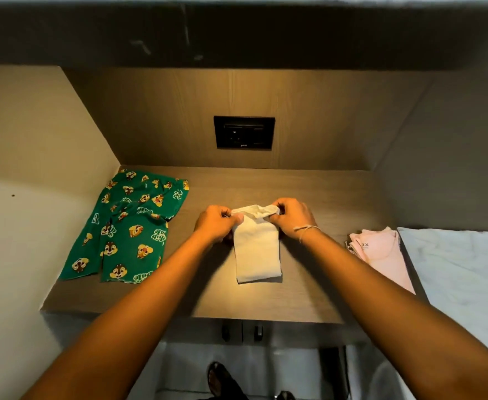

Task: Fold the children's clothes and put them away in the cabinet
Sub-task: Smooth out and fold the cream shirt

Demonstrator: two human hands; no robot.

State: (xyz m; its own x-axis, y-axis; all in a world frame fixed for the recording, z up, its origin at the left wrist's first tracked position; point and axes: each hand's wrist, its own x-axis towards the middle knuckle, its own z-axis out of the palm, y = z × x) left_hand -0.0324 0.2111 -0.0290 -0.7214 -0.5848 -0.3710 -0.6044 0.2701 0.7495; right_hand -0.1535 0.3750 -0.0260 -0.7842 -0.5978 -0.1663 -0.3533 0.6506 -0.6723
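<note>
A small white garment (256, 249), folded into a narrow strip, lies in the middle of the wooden countertop (202, 298). My left hand (215, 223) pinches its far left corner and my right hand (293, 216) pinches its far right corner, both lifting the top edge slightly. Green cartoon-print children's clothes (130, 226) lie spread flat at the left of the counter. A pink garment (381, 252) lies at the counter's right edge.
A black wall socket (244, 132) sits in the back panel of the niche. White bedding (462, 269) adjoins the counter on the right. Two cabinet door handles (241, 332) show under the counter's front edge. A sandalled foot (222, 379) stands on the floor below.
</note>
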